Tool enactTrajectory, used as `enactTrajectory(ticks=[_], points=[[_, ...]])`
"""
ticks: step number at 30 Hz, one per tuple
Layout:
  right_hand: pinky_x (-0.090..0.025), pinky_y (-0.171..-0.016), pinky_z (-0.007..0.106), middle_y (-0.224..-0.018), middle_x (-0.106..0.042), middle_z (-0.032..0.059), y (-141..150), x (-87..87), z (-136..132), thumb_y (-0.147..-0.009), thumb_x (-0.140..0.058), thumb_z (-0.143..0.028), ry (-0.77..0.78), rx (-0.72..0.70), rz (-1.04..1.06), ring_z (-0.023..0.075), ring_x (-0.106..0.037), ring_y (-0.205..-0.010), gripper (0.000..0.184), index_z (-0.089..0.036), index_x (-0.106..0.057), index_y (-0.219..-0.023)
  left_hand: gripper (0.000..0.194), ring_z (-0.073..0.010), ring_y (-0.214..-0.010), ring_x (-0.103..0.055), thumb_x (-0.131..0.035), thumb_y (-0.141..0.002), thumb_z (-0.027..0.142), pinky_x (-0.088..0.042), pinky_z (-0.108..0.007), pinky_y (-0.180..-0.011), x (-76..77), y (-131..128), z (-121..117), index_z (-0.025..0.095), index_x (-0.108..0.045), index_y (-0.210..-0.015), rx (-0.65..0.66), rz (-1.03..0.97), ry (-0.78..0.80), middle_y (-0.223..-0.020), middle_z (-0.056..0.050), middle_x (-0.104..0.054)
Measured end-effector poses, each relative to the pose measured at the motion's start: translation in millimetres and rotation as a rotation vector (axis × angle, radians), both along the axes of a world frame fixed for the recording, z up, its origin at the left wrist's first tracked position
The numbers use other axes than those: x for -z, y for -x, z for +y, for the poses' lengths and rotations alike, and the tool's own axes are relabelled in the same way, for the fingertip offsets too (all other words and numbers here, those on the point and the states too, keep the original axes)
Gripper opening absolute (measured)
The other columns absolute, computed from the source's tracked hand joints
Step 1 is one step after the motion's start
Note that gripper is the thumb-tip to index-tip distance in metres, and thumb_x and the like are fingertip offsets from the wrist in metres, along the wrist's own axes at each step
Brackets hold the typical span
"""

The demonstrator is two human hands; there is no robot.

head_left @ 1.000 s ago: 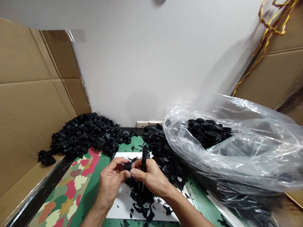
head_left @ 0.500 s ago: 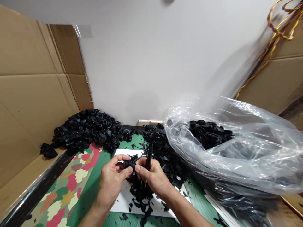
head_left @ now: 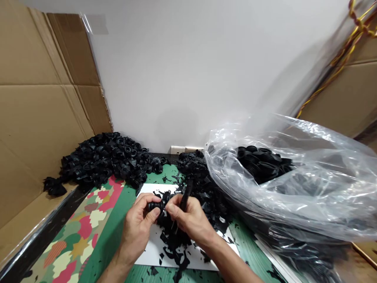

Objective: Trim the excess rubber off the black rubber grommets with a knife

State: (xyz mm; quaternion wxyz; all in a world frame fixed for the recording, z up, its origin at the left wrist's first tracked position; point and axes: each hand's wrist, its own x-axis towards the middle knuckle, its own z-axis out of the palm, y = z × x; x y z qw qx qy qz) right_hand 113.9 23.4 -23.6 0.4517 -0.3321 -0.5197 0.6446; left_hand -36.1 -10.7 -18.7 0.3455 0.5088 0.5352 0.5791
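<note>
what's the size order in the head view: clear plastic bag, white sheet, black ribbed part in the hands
Largest to smallest:
1. clear plastic bag
2. white flat sheet
3. black ribbed part, though it's nearest the camera

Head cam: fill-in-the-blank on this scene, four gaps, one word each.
1. The left hand holds a ribbed part, beside the ____ hand gripping a black-handled tool.
2. Black scraps lie on a ____ sheet.
3. A ____ of clear plastic holds more ribbed parts.
4. A heap of ribbed parts lies against ____ sheeting on the left.

Missing words: right; white; bag; cardboard.
</note>
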Motion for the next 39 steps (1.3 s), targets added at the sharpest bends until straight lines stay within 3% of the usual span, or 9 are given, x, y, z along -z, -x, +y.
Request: enactTrajectory(ticks=[3, 8, 13, 27, 30, 35, 37, 39], points=[[-0.030, -0.039, 0.021, -0.054, -0.047, -0.0048, -12.3, -6.3, 4.3, -0.066, -0.073, -0.052, -0.032, 0.081, 0.085, 0.0066, -0.037, -0.040, 0.039, -0.015, -0.061, -0.075, 0.009, -0.0200, -0.076, -0.055, -0.068, -0.067, 0.023, -0.045, -0.026, -0.063, 1.1, -0.8, -0.7, 0.021, -0.071, -0.075, 0.002, 0.009, -0.004, -0.087, -0.005, -0.061], [-0.046, -0.056, 0.028, -0.090, -0.058, 0.0063, -18.3, -10.5, -0.5, -0.077, -0.064, -0.050, -0.260, 0.042, 0.123, 0.0130, -0.055, -0.063, 0.033, -0.019, -0.072, -0.089, 0.011, -0.0231, -0.089, -0.056, -0.063, -0.070, 0.018, -0.043, -0.030, -0.080, 4.7, -2.3, -2.2, 0.023, -0.070, -0.077, 0.010, 0.129, -0.065, -0.087, -0.004, -0.063], [-0.052, -0.069, 0.034, -0.090, -0.062, 0.0068, -11.0, -4.4, -5.2, -0.076, -0.068, -0.043, -0.289, 0.085, 0.035, 0.0191, -0.062, -0.076, 0.028, -0.022, -0.072, -0.094, 0.012, -0.0218, -0.088, -0.057, -0.060, -0.073, 0.017, -0.043, -0.030, -0.081, 7.2, -2.3, -3.9, 0.024, -0.069, -0.078, -0.001, 0.200, -0.098, -0.086, -0.003, -0.063], [-0.052, -0.064, 0.031, -0.077, -0.068, 0.0052, -6.6, -3.1, -4.0, -0.072, -0.071, -0.031, -0.229, 0.189, -0.038, 0.0194, -0.064, -0.070, 0.014, -0.018, -0.071, -0.076, 0.017, -0.0230, -0.087, -0.059, -0.060, -0.069, 0.013, -0.044, -0.030, -0.079, 6.4, -7.7, -4.9, 0.026, -0.069, -0.076, -0.025, 0.267, -0.106, -0.084, -0.003, -0.065], [-0.050, -0.060, 0.029, -0.072, -0.067, 0.0044, -4.2, -4.0, -7.6, -0.075, -0.069, -0.028, -0.345, 0.224, -0.086, 0.0179, -0.062, -0.065, 0.010, -0.019, -0.071, -0.074, 0.016, -0.0229, -0.087, -0.059, -0.061, -0.070, 0.014, -0.044, -0.030, -0.078, 6.7, -8.1, -4.9, 0.025, -0.069, -0.076, -0.027, 0.254, -0.101, -0.084, -0.003, -0.065], [-0.047, -0.057, 0.028, -0.072, -0.066, 0.0061, -6.4, 2.4, -2.4, -0.081, -0.059, -0.020, -0.786, 0.294, -0.324, 0.0164, -0.060, -0.062, 0.011, -0.021, -0.071, -0.081, 0.008, -0.0223, -0.079, -0.059, -0.063, -0.070, 0.018, -0.045, -0.030, -0.075, 8.4, -8.0, -5.4, 0.024, -0.069, -0.072, -0.002, 0.226, -0.075, -0.079, -0.004, -0.065], [-0.048, -0.057, 0.029, -0.072, -0.065, 0.0060, -10.5, 5.0, 7.0, -0.081, -0.060, -0.020, -0.786, 0.435, -0.323, 0.0165, -0.060, -0.062, 0.010, -0.021, -0.070, -0.078, 0.010, -0.0223, -0.083, -0.060, -0.062, -0.071, 0.016, -0.044, -0.030, -0.077, 10.2, -7.3, -5.8, 0.024, -0.069, -0.073, 0.005, 0.198, -0.068, -0.081, -0.003, -0.066], [-0.047, -0.052, 0.028, -0.069, -0.063, 0.0042, -14.9, 6.0, 16.1, -0.079, -0.062, -0.025, -0.625, 0.548, -0.235, 0.0150, -0.057, -0.055, 0.009, -0.020, -0.068, -0.074, 0.012, -0.0222, -0.087, -0.060, -0.061, -0.071, 0.016, -0.044, -0.030, -0.080, 11.7, -6.3, -6.0, 0.024, -0.069, -0.075, 0.003, 0.176, -0.060, -0.084, -0.003, -0.066]])
